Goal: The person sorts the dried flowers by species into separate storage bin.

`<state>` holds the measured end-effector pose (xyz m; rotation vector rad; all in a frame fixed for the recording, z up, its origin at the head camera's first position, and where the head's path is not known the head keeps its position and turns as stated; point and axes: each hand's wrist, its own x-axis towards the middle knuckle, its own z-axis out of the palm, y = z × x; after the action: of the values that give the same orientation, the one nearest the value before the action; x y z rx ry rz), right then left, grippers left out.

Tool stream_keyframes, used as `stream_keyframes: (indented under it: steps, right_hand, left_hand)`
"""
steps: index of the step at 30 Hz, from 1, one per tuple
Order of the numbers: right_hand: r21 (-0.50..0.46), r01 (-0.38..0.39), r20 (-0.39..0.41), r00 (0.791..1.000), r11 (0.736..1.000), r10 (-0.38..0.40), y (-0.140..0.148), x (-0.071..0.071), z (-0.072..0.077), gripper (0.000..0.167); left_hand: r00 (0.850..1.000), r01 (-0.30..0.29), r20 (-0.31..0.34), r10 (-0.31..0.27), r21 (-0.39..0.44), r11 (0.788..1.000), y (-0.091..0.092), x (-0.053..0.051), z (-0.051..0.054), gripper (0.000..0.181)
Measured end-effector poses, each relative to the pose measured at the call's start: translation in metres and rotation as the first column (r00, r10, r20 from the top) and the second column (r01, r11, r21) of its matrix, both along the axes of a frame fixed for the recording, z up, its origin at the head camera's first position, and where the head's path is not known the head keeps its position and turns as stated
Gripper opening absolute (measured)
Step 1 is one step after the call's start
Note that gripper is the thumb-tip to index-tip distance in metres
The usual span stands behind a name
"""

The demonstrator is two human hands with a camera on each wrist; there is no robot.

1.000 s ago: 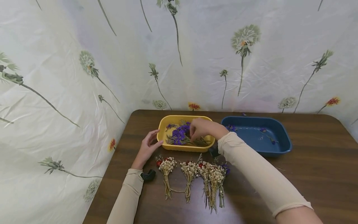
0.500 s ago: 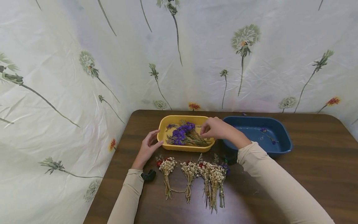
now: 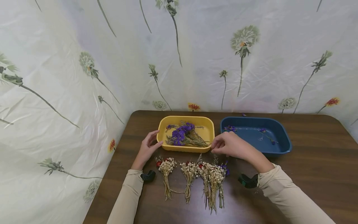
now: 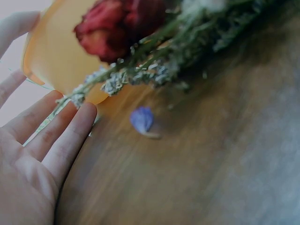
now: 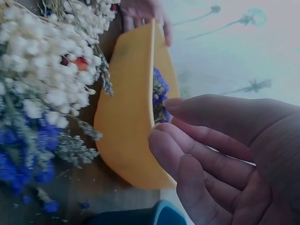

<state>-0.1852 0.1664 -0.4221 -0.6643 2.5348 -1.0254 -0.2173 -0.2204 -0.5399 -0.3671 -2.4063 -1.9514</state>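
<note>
The yellow tray holds purple dried flowers, their stems toward its near right corner. My left hand touches the tray's left end; in the left wrist view its extended fingers meet the tray wall. Just off the near right corner is my right hand, fingers loosely bent. The right wrist view shows a small gap between that hand's thumb and index finger, with nothing visible in it, beside the tray wall. Whether they touch the rim cannot be told.
Several tied bunches of white dried flowers lie before the yellow tray, some with red or purple blooms. A blue tray with purple sprigs stands to the right. A loose purple petal lies on the table. Patterned sheeting hangs behind.
My right hand has withdrawn from above the flowers in the yellow tray, moving right and toward me to the near right corner. My left hand has stayed in place.
</note>
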Motion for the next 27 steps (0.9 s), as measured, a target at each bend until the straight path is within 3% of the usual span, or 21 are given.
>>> stream_keyframes:
  steps: [6,13,16,27]
  right_hand:
    - [-0.013,0.060,0.005,0.998,0.998,-0.060,0.016,0.021,-0.009,0.013]
    - [-0.040,0.080,-0.074,0.994,0.996,-0.083,0.033,0.045,-0.029,0.009]
    - [-0.055,0.085,-0.071,0.994,0.995,-0.089,0.037,0.055,-0.036,0.011]
    - [-0.087,0.087,0.099,0.992,0.992,-0.078,0.042,0.087,-0.064,0.021]
  left_hand:
    - [1.000,0.001,-0.008,-0.001,-0.001,1.000,0.000,0.000,0.000,0.052]
    - [1.000,0.007,-0.008,-0.007,0.007,1.000,-0.001,-0.001,-0.002,0.054]
    - [1.000,0.004,-0.010,-0.004,0.004,1.000,-0.001,-0.001,-0.002,0.054]
    - [1.000,0.002,-0.007,-0.002,0.009,1.000,0.000,-0.002,-0.001,0.055]
